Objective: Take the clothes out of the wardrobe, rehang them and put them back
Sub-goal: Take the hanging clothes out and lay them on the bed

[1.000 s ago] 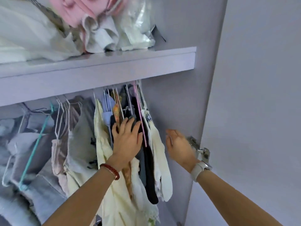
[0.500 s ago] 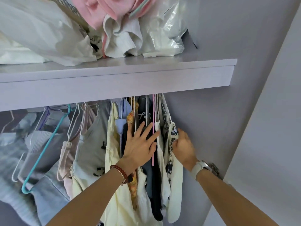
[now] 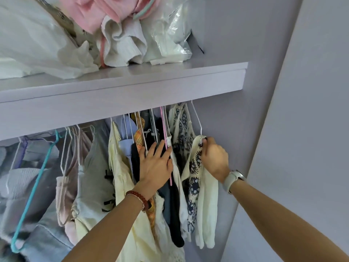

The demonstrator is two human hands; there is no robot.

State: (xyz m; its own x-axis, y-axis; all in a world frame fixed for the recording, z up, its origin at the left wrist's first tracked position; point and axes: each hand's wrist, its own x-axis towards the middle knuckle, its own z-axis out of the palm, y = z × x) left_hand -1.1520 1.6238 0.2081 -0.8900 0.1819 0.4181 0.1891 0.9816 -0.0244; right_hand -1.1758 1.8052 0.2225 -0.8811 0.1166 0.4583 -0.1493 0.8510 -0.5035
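Several garments hang on wire hangers under the wardrobe shelf [image 3: 132, 95]. The rightmost is a cream garment with a dark blue pattern [image 3: 194, 167] on a white hanger [image 3: 197, 120]. My right hand [image 3: 215, 159] grips the shoulder of that garment at the hanger's end, pulled a little right of the others. My left hand [image 3: 156, 165] presses flat, fingers spread, against the dark clothes [image 3: 173, 205] and a pink hanger [image 3: 166, 140], holding them to the left. A pale yellow garment [image 3: 122, 176] hangs left of my left wrist.
Piled white and pink clothes [image 3: 120, 40] and a plastic bag [image 3: 170, 31] lie on the shelf above. Grey and beige clothes [image 3: 92, 176] and a teal hanger [image 3: 34, 195] fill the left. The wardrobe's side wall [image 3: 236, 110] and door [image 3: 311, 129] close off the right.
My right hand moved up and right, from touching the patterned garment to gripping its shoulder and drawing it away from the others. My left hand stays pressed on the dark clothes.
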